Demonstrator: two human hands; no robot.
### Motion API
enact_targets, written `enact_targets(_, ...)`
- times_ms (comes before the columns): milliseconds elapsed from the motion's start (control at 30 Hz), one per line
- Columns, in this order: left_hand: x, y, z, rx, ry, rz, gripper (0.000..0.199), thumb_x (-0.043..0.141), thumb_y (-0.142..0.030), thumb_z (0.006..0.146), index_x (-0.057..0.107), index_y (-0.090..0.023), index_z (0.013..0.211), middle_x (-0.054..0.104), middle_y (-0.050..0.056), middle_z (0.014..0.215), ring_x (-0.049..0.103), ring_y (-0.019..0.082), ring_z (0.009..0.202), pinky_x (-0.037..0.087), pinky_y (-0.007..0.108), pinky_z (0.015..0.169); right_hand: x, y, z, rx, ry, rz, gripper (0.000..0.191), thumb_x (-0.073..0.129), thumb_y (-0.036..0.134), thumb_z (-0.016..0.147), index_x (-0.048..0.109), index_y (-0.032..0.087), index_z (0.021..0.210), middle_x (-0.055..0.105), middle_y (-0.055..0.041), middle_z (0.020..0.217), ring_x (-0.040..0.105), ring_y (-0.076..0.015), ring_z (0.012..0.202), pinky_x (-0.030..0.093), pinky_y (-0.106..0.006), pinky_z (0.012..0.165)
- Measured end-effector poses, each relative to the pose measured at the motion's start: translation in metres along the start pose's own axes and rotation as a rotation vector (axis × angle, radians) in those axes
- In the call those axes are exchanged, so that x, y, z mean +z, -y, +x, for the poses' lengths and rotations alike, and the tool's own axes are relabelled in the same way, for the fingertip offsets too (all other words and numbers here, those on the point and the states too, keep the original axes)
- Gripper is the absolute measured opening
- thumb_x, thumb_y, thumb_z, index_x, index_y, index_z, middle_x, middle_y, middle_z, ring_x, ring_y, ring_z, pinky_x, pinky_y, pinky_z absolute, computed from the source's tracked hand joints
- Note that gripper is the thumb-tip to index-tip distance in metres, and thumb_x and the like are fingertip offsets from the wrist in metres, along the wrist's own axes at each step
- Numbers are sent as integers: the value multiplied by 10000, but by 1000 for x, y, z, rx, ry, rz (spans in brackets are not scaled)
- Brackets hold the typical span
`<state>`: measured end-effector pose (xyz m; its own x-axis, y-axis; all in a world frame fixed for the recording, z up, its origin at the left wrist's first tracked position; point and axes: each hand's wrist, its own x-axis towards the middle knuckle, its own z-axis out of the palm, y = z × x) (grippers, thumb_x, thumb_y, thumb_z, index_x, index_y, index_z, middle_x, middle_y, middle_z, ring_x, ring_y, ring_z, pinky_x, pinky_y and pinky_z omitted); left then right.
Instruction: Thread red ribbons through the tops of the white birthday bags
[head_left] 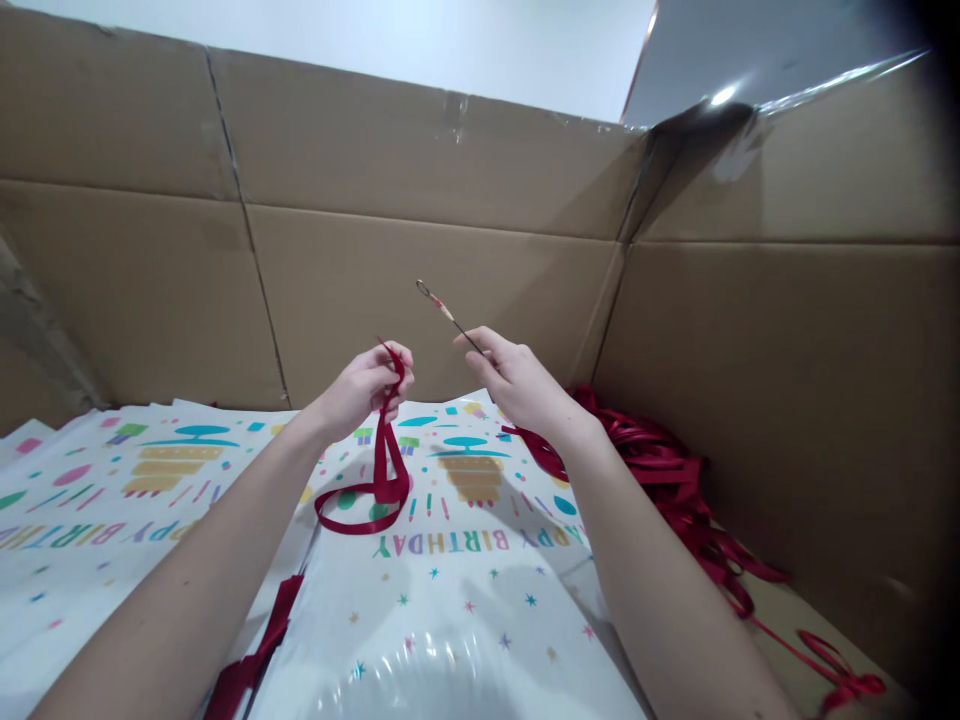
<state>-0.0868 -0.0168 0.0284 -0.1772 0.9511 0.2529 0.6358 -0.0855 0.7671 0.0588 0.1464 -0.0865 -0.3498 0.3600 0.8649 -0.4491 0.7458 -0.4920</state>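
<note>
We log a left hand (367,392) curled shut on a looped dark red satin ribbon (382,490), and a right hand (517,385) pinching a thin metal needle (442,312). White printed birthday plastic bags (465,560) lie below the hands; a loose heap of red ribbon (660,470) lies right of the right hand, seemingly unworked.

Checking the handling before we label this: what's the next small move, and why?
Probably bring the long needle in the right hand to the red ribbon pinched in the left hand and thread it through the eye. The eye looks empty, and the needle is held just apart from the ribbon.
</note>
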Motion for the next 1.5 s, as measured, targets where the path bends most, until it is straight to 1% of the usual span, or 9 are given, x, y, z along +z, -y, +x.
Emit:
enact_targets(67,3,-2,0,-23,-12,1,136,592,-335,877,517,-223,889,431,-61,644,356,82,470,290,195,408,1,3,0,-14,-9,-19,283,438,384,1044,628,252,1207,486,39,639,346,-133,511,294,-282,561)
enact_targets(167,7,-6,-2,39,-76,100,283,586,-453,937,525,-203,819,417,-52,629,369,80,488,293,201,430,1,7,-1,-27,-28,-42,283,453,380,1038,645,241,1193,481,32,649,346,-135,533,293,-281,572)
enact_targets(333,9,-13,-4,190,-199,306,292,658,-478,913,661,-193,848,464,-45,608,384,79,480,290,230,443,-1,12,-3,-72,-57,-24,367,386,427,1075,637,248,1276,463,39,638,343,-134,529,289,-285,575)
enact_targets(500,14,-17,-5,249,-307,309,312,769,-482,843,783,-178,913,520,-39,598,406,57,453,277,230,432,-1,16,-3,-170,-70,-95,263,495,282,1026,740,194,1067,681,-27,807,537,-149,668,363,-278,643)
enact_targets(667,16,-16,-4,256,-380,233,289,803,-437,812,800,-157,886,553,-30,585,404,44,419,259,215,398,0,15,-2,-225,-133,-146,227,538,199,983,762,176,957,731,-32,808,583,-149,675,386,-274,646)
enact_targets(767,15,-15,-4,267,-388,226,283,779,-424,836,776,-143,806,556,-26,596,398,34,408,261,204,385,0,14,-2,-245,-140,-167,220,549,175,976,767,176,945,746,-31,836,611,-150,708,401,-271,660)
enact_targets(967,15,-14,-4,243,-383,141,339,818,-430,808,807,-155,1005,593,-21,638,446,34,411,324,182,384,0,12,-2,-255,-133,-212,224,559,184,979,781,183,945,725,-31,807,611,-155,703,407,-277,656)
enact_targets(1300,13,-11,-1,244,-354,54,411,869,-449,748,794,-141,1010,620,-15,658,529,60,430,423,194,394,1,8,-2,-265,-176,-326,246,557,206,985,802,185,973,729,-51,833,626,-159,713,417,-281,680)
enact_targets(1500,14,-12,0,235,-361,92,391,870,-448,740,781,-151,977,648,-6,672,572,88,474,473,217,448,2,7,-2,-271,-140,-359,253,551,199,982,804,189,989,721,-41,810,607,-151,689,395,-276,657)
